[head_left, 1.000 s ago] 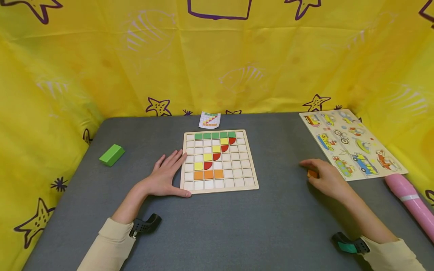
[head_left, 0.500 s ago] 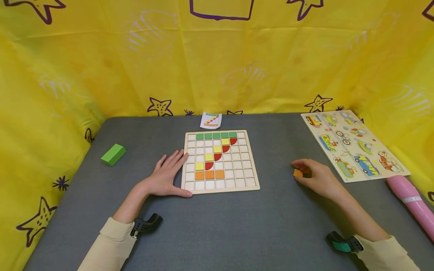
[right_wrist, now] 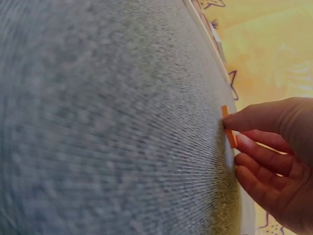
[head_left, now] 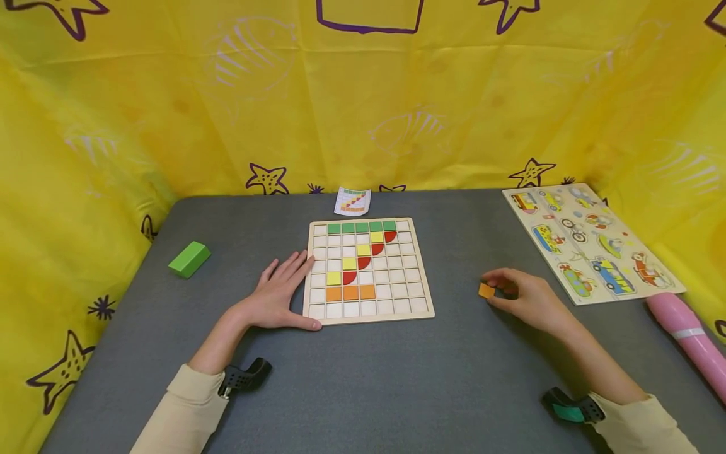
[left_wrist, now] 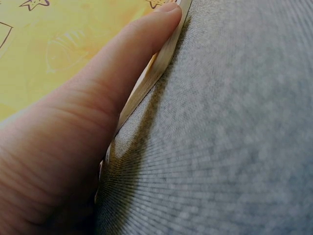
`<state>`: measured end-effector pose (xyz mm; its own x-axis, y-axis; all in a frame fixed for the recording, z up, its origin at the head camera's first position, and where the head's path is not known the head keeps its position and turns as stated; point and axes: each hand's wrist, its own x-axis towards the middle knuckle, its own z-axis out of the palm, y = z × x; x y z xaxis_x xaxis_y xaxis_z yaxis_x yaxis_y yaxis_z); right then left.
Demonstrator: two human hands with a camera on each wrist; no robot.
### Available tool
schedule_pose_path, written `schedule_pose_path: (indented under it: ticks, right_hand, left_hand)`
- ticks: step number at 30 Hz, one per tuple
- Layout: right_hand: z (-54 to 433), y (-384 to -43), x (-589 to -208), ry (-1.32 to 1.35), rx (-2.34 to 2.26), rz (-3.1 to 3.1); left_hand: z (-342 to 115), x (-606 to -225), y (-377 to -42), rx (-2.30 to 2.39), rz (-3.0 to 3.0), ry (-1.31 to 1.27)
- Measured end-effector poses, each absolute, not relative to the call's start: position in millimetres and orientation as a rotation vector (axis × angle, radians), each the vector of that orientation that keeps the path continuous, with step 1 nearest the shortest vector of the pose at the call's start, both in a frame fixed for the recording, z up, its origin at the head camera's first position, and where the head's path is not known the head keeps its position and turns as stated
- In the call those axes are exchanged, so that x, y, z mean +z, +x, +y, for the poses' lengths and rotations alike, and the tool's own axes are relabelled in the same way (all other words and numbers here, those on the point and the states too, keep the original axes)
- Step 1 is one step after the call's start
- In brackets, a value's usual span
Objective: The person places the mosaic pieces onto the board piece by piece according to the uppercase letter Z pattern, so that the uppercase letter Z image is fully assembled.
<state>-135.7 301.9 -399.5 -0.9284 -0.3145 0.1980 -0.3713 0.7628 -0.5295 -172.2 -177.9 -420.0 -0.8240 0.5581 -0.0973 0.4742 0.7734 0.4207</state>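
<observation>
A wooden grid board lies mid-table, with green, yellow and orange square tiles and red quarter-round tiles set in some of its cells. My left hand rests against the board's left side, fingers spread and thumb at the near left corner; the left wrist view shows that thumb along the wooden edge. To the right of the board, my right hand pinches an orange square tile between thumb and fingers, low over the table. In the right wrist view the orange tile appears nearly edge-on.
Behind the board lies a small printed pattern card. A green block sits at the left. On the right are a wooden picture puzzle and a pink cylindrical object. Yellow cloth hangs around the table.
My right hand has moved left, away from the picture puzzle, bringing the orange tile along. The left hand stays in place against the board.
</observation>
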Motion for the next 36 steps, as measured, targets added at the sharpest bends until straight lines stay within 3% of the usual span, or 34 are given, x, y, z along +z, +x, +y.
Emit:
schedule_pose_path:
  ticks: [16, 36]
  right_hand:
    - [270.7, -150.5, -402.1, 0.568, 1.076, -2.892]
    - [196.9, -163.1, -394.3, 0.835, 1.322, -2.868]
  left_hand:
    - [-178.6, -422.4, -173.4, 0.552, 2.761, 0.814]
    - [-178.4, -421.9, -173.3, 0.563, 2.755, 0.81]
